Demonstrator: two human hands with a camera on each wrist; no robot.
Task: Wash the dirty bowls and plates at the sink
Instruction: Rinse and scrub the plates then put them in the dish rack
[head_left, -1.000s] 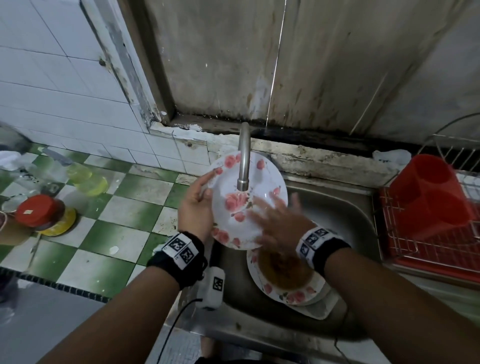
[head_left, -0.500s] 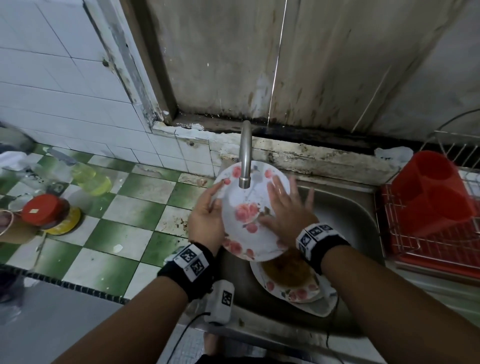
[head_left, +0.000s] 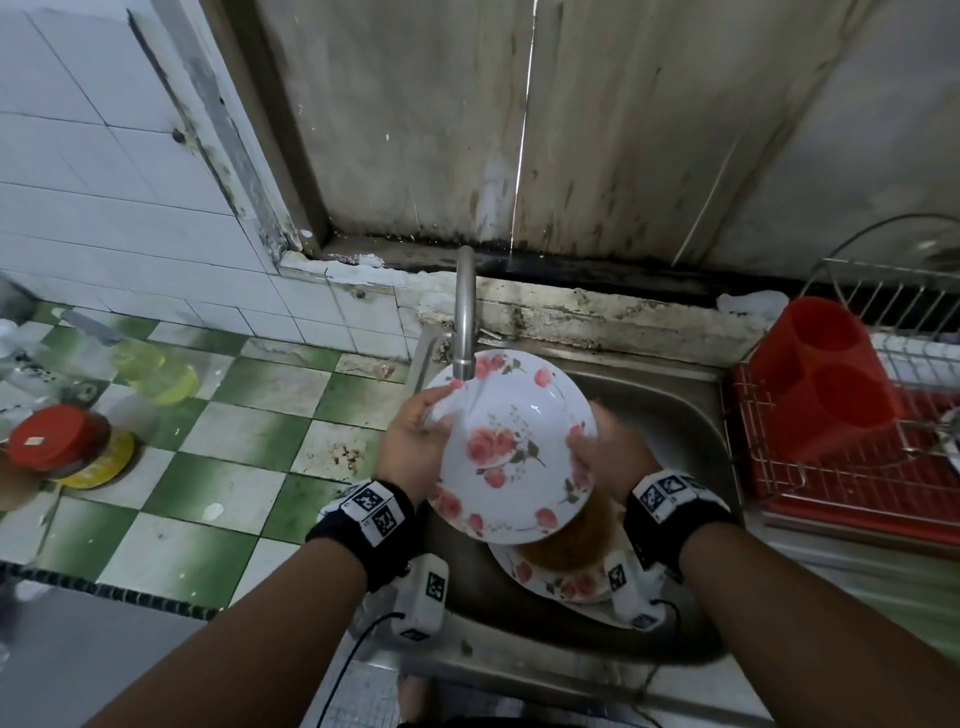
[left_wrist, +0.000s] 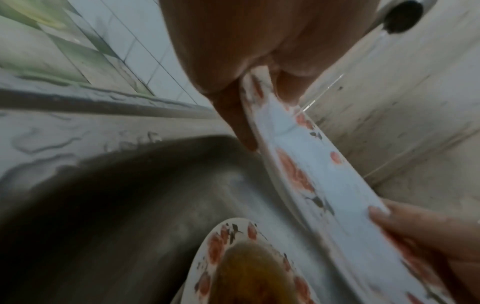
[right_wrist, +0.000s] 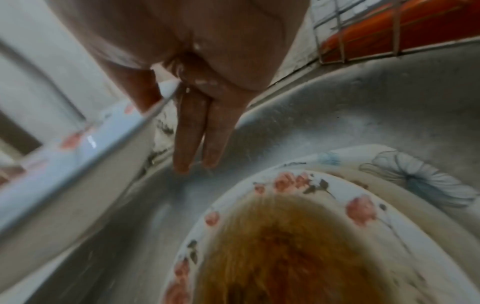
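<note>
Plate: The plate (head_left: 514, 447) is up over the sink (head_left: 670, 415), tipped under the tap (head_left: 464, 317). Water runs onto its top left part.
Left hand: The left hand (head_left: 415, 447) grips the plate's left rim, thumb on the front and fingers (left_wrist: 239, 121) behind.
Right hand: The right hand (head_left: 605, 457) holds the right rim, thumb on the front and fingers (right_wrist: 200, 131) flat on the back.
How it feels: The plate is hard and stiff, and I think it breaks if it falls. It is wet, so it is likely slippery. It looks light enough to hold.
Where to hold: The two side rims are best, one hand on each, as now. The wet middle gives nothing to grab.
Dirty plates: More plates (head_left: 566, 571) sit in the sink just below, the top one full of brown mess. A drop would hit them.
Edges: The tap end is very close to the plate's top rim. The sink wall is near on the left.
Room: The rack (head_left: 852, 467) is to the right, past the sink edge. The way there over the sink looks open. The counter (head_left: 208, 467) on the left has jars well away.
</note>
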